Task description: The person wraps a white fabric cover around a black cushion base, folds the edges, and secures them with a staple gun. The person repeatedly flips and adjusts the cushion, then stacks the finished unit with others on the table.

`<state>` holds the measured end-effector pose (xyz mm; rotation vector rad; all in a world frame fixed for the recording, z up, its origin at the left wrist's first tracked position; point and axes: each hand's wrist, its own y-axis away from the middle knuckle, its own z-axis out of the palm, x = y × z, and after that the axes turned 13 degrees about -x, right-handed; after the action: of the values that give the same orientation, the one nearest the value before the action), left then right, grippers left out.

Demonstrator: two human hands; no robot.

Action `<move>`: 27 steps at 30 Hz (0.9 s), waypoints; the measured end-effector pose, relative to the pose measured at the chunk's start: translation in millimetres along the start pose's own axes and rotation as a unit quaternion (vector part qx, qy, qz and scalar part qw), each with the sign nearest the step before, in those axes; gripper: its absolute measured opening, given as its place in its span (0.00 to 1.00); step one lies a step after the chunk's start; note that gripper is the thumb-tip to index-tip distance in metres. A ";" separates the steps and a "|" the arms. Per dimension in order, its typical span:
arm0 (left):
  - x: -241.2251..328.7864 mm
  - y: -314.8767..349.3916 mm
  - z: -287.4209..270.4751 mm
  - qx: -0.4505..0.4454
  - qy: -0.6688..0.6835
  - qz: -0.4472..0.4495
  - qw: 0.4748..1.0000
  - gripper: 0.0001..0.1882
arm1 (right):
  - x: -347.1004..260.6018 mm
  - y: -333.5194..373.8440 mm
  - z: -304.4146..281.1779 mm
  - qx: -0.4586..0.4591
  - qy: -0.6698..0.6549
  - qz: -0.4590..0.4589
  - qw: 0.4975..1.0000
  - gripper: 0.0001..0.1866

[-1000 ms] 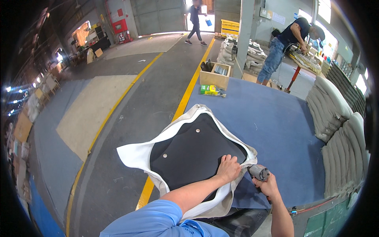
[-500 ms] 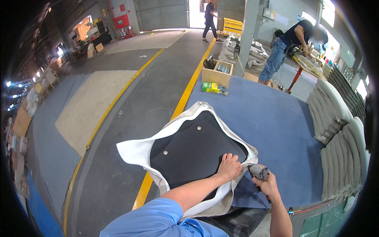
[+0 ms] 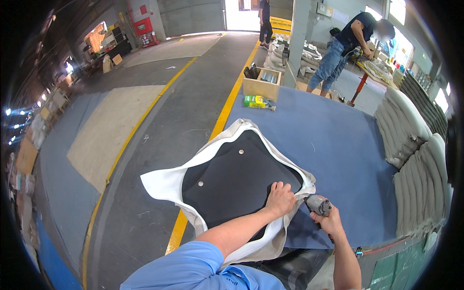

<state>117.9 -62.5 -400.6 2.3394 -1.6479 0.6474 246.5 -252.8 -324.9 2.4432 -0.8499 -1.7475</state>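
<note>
A black panel [image 3: 227,193] with two round holes lies in front of me, ringed by a loose cover [image 3: 162,184] with white and beige edges. My left hand [image 3: 280,200] rests at the panel's right side, fingers curled over the cover's edge there. Its fingertips are partly hidden. In my right hand [image 3: 330,223] is a grey-and-black staple gun [image 3: 319,205], its nose close to the cover's edge beside my left hand. Whether the nose touches the fabric I cannot tell.
A blue table [image 3: 338,145] carries a wooden box [image 3: 261,90] of metal strips, a green-yellow packet [image 3: 257,102] and stacked grey cushions [image 3: 419,191]. A co-worker [image 3: 350,46] bends over another bench at right; another person [image 3: 265,21] stands far off. A red hose [image 3: 386,247] runs along the near edge.
The view has shifted slightly. Both hands, the staple gun and the panel keep nearly the same places relative to each other. The far person has walked rightward.
</note>
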 end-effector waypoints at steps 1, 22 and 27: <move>-0.2 0.2 0.5 0.000 0.002 -0.001 1.000 0.16 | 0.2 0.0 -0.6 0.001 -0.007 0.000 1.000 0.31; -14.5 -9.1 20.4 0.094 -0.058 0.018 0.994 0.12 | -4.6 3.1 -11.4 -0.001 0.057 0.018 0.998 0.32; -3.7 -7.5 12.2 0.038 -0.012 0.026 0.999 0.15 | -2.7 7.2 -8.1 -0.003 -0.032 0.034 0.999 0.30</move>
<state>126.7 -61.7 -412.5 2.3714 -1.7289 0.7068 250.1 -260.2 -317.3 2.3361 -0.9219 -1.8115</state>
